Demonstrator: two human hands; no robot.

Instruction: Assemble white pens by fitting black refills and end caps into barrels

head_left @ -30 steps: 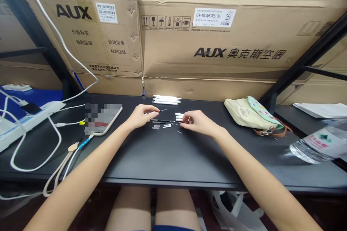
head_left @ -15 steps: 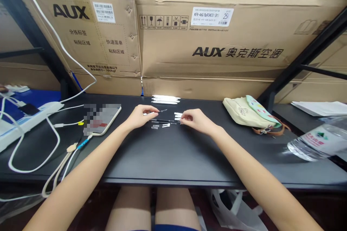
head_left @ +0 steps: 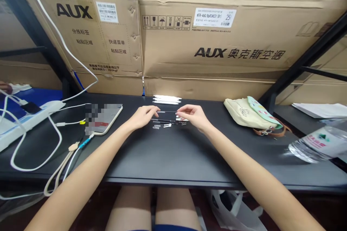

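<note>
The left hand (head_left: 143,115) and right hand (head_left: 193,116) face each other, palms down, forearms angling in from the lower corners. Thumb and fingers of each pinch an end of a slim dark rod with a clear section (head_left: 169,112), level above the black tabletop (head_left: 173,158). Its long axis runs left to right, parallel to the front edge; which end is the tip is too small to tell. Thin dark rods (head_left: 164,120) lie just nearer; slender white pens (head_left: 166,99) lie beyond.
</note>
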